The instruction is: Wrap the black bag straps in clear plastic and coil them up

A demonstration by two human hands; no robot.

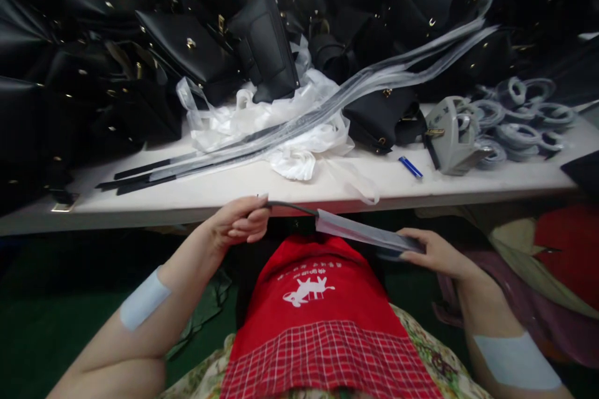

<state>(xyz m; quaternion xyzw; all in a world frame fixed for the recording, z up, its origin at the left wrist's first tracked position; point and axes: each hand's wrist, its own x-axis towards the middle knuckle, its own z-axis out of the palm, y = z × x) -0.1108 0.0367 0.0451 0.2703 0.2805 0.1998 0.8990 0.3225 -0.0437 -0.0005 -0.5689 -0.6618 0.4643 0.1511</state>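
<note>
Between my hands, in front of the table edge, runs a black strap (292, 206) partly covered by a clear plastic sleeve (358, 232). My left hand (246, 219) pinches the bare end of the strap. Around the sleeved part, farther right, the fingers of my right hand (428, 250) are closed. Several long black straps in clear sleeves (299, 128) lie across the table beyond, their bare black ends at the left. Under them is a heap of crumpled white plastic (297, 162).
Many black handbags (271, 43) are piled along the back of the white table (224, 190). To the right stand a grey tape dispenser (452, 134) and several coiled sleeved straps (519, 134). A blue lighter (410, 167) lies near the dispenser. Cloth hangs at the lower right.
</note>
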